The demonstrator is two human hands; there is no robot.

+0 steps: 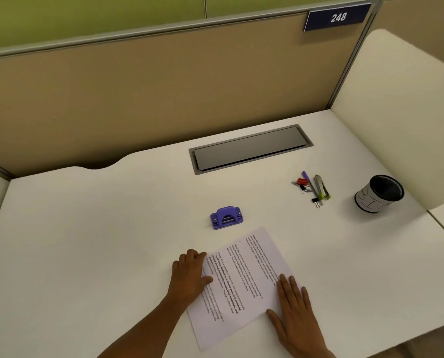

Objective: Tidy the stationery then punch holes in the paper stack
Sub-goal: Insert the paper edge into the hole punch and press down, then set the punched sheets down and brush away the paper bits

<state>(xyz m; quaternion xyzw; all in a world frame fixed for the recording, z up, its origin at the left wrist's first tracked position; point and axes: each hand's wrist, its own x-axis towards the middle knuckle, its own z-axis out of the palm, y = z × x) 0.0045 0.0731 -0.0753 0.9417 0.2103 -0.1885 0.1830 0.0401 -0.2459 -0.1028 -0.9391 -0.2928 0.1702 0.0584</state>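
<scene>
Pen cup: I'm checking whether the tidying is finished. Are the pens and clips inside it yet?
No: the pen cup looks empty, and the pens and clips lie loose on the desk to its left.

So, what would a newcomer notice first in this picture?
Probably the printed paper stack lying askew at the near edge of the desk, with the left hand and right hand on its two sides. Next, the purple hole punch just beyond it, and far right the black pen cup beside loose stationery.
</scene>
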